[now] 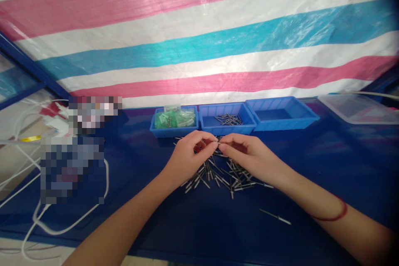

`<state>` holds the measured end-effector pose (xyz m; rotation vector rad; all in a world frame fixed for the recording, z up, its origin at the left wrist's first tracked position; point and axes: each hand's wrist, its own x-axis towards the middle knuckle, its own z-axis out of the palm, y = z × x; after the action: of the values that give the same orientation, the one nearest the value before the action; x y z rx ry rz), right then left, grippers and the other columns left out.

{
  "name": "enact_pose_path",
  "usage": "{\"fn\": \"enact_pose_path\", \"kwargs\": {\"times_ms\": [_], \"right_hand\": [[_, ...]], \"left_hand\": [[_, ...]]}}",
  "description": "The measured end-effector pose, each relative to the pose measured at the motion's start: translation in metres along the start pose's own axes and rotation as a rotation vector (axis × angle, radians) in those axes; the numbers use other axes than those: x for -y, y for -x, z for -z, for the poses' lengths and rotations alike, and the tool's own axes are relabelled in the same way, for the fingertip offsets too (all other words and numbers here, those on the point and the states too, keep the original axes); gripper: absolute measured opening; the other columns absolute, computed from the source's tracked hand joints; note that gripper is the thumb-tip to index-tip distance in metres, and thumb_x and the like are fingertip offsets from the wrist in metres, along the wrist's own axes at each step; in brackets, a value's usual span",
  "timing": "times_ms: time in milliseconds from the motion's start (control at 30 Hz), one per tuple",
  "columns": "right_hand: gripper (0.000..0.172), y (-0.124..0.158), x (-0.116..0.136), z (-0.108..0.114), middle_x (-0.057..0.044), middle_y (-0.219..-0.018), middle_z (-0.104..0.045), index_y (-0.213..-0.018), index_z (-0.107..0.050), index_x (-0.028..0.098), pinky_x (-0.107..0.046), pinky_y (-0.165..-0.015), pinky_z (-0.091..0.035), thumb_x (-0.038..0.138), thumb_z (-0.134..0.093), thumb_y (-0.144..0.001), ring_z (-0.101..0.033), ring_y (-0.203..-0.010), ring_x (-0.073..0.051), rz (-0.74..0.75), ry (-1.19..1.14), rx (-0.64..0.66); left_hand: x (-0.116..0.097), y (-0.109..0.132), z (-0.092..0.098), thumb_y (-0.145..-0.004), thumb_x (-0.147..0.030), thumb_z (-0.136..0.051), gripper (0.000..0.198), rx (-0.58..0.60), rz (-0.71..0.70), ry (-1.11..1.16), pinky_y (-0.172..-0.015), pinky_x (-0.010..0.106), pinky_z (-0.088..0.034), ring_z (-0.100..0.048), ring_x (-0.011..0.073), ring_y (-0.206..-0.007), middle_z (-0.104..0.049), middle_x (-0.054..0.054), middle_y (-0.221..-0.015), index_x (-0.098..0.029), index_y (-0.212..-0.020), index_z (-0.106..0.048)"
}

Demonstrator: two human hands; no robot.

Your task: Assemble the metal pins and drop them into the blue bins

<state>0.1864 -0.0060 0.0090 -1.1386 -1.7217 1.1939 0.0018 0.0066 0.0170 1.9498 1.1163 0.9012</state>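
Above a loose pile of metal rivets (207, 172) on the blue table, my left hand (193, 149) and my right hand (246, 151) meet fingertip to fingertip. Both hands pinch at a small, thin piece between them, probably a rivet, mostly covered by the fingers. Behind the hands stands a blue bin with rivets (230, 119) lying in it. To its left, another blue bin (174, 133) holds green packets (170, 119) in clear plastic. One single rivet (275, 216) lies apart, below my right forearm.
A third blue bin (299, 122) stands at the right of the row, beside a translucent plastic lid (358, 110). White cables (107, 174) loop over the table's left side near blurred items. A striped sheet (187, 54) hangs behind the table (311, 166).
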Motion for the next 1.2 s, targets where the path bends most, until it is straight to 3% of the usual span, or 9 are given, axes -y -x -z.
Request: {"fn": "enact_pose_path", "kwargs": {"times_ms": [167, 400, 600, 800, 900, 1067, 1200], "right_hand": [[0.023, 0.0, -0.005, -0.001, -0.003, -0.082, -0.064, -0.088, -0.062, 0.018, -0.028, -0.064, -0.048, 0.04, -0.062, -0.081, -0.058, -0.07, -0.014, 0.03, -0.069, -0.143], [0.022, 0.003, 0.001, -0.004, -0.003, -0.081, -0.064, -0.091, -0.061, 0.019, -0.027, -0.06, -0.048, 0.038, -0.064, -0.08, -0.058, -0.068, -0.014, 0.057, -0.045, -0.179], [0.016, 0.008, 0.005, -0.002, -0.003, -0.077, -0.065, -0.088, -0.063, 0.019, -0.026, -0.055, -0.044, 0.033, -0.056, -0.085, -0.054, -0.06, -0.012, 0.173, 0.237, -0.211], [0.015, -0.004, 0.009, 0.009, -0.003, -0.072, -0.061, -0.088, -0.063, 0.021, -0.028, -0.059, -0.044, 0.032, -0.052, -0.089, -0.053, -0.062, -0.014, 0.373, 0.568, -0.369], [0.02, -0.021, 0.007, 0.017, -0.005, -0.077, -0.062, -0.096, -0.064, 0.02, -0.031, -0.068, -0.045, 0.033, -0.048, -0.092, -0.057, -0.072, -0.018, 0.415, 0.744, -0.445], [0.03, -0.032, 0.011, 0.025, -0.011, -0.087, -0.065, -0.107, -0.062, 0.016, -0.039, -0.079, -0.045, 0.037, -0.046, -0.092, -0.059, -0.09, -0.027, 0.393, 1.007, -0.414], [0.023, 0.005, 0.018, 0.03, -0.009, -0.088, -0.065, -0.102, -0.063, 0.018, -0.034, -0.073, -0.048, 0.032, -0.048, -0.091, -0.061, -0.082, -0.021, 0.38, 0.874, -0.289]], "left_hand": [[0.003, -0.001, 0.0, -0.087, -0.031, -0.057, 0.019, 0.0, 0.001, -0.025, -0.063, 0.023, -0.046, -0.058, 0.0126, -0.072, -0.066, 0.003, -0.087, -0.017, -0.097, -0.064], [0.005, -0.002, -0.001, -0.092, -0.036, -0.048, 0.027, 0.071, 0.028, -0.034, -0.064, 0.023, -0.044, -0.057, 0.0134, -0.073, -0.065, 0.002, -0.084, -0.017, -0.1, -0.064], [0.002, -0.001, -0.003, -0.095, -0.04, -0.038, 0.035, 0.145, 0.04, -0.031, -0.065, 0.022, -0.043, -0.055, 0.0129, -0.07, -0.06, 0.0, -0.075, -0.015, -0.086, -0.062], [0.003, -0.002, -0.001, -0.093, -0.04, -0.045, 0.033, 0.03, 0.084, -0.014, -0.059, 0.022, -0.041, -0.053, 0.011, -0.064, -0.06, 0.0, -0.081, -0.018, -0.116, -0.055], [0.002, -0.001, 0.001, -0.092, -0.037, -0.046, 0.032, 0.04, 0.068, -0.046, -0.057, 0.022, -0.041, -0.051, 0.0103, -0.061, -0.059, -0.001, -0.078, -0.018, -0.116, -0.055], [-0.005, 0.001, 0.008, -0.093, -0.031, -0.047, 0.026, 0.155, -0.046, -0.2, -0.069, 0.024, -0.045, -0.057, 0.0124, -0.073, -0.064, 0.003, -0.088, -0.016, -0.11, -0.059], [-0.015, 0.004, 0.024, -0.094, -0.026, -0.046, 0.022, 0.226, -0.223, -0.345, -0.081, 0.025, -0.044, -0.059, 0.014, -0.089, -0.063, 0.005, -0.101, -0.017, -0.106, -0.062]]}}
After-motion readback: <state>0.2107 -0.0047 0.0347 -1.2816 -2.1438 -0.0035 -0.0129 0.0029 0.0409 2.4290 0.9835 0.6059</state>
